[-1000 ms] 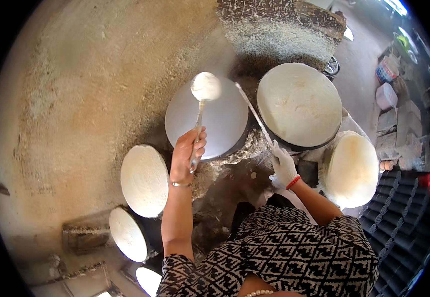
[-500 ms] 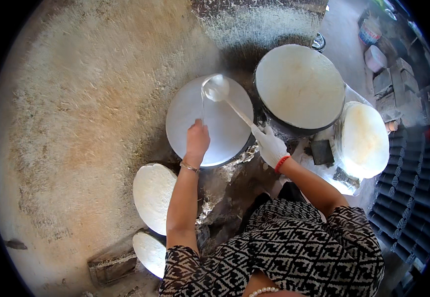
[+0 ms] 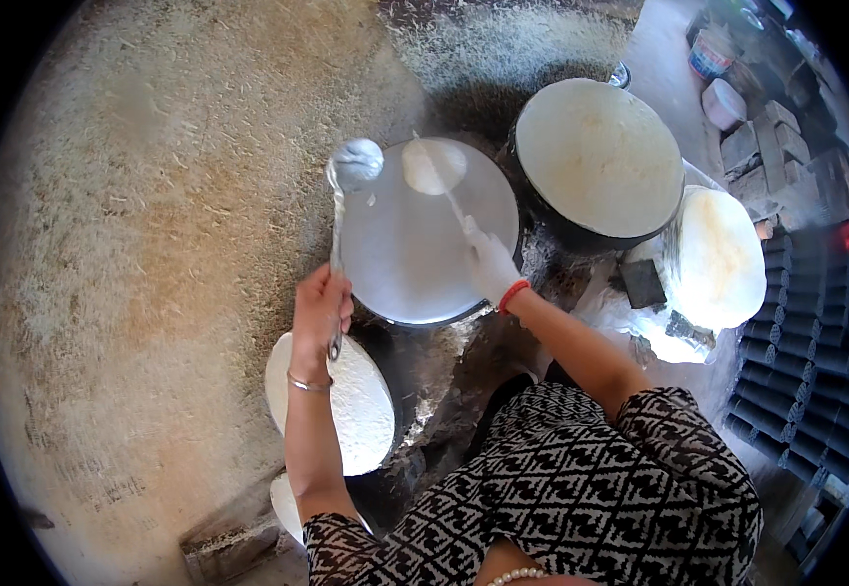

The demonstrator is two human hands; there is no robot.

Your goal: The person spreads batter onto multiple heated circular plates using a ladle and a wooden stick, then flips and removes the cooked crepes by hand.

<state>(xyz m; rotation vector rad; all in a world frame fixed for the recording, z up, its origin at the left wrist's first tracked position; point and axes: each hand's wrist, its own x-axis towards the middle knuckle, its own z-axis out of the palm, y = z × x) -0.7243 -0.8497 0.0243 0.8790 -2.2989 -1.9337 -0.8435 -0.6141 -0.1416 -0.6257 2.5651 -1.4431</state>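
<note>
A metal ladle, its bowl smeared white, is gripped by its handle in my bare left hand at the left edge of a round griddle. My right hand, in a white glove, closes round a thin-handled stick reaching across the griddle's far part. A cream puddle of batter lies under the stick's far end; I cannot make out the shape of that end. A small white drop sits on the griddle beside the ladle.
On the right, a second round griddle carries a thin pale sheet. Beyond it rises a stack of round flatbreads. Below my left hand are two round, white-topped things. Dark roof tiles and a bucket stand farther right.
The ladle has swung left from above the griddle to its left edge, with my left hand. A batter puddle now shows on the griddle. My right hand has shifted left and away from me.
</note>
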